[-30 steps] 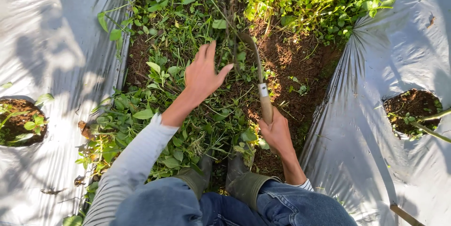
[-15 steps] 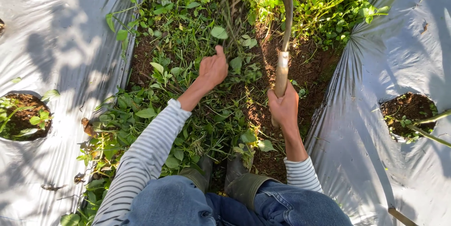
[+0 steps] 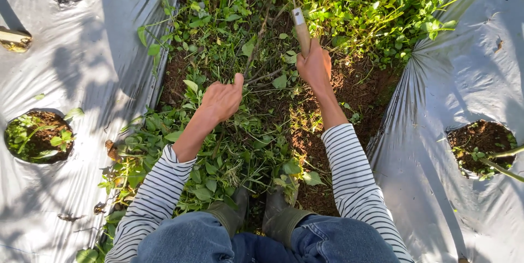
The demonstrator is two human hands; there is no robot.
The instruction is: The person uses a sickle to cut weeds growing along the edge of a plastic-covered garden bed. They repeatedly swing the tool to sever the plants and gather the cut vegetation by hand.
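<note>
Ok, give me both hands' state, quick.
Left hand: closed on a bunch of green weed stems.
Right hand: closed on the wooden-handled sickle.

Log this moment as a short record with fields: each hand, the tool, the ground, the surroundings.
left hand: closed on a bunch of weeds
right hand: gripping the sickle handle
sickle: handle points away from the person; blade out of frame
ground: weedy strip of soil between two plastic sheets
sheets: silver plastic on both sides, with round planting holes
boots: standing in the weeds
</note>
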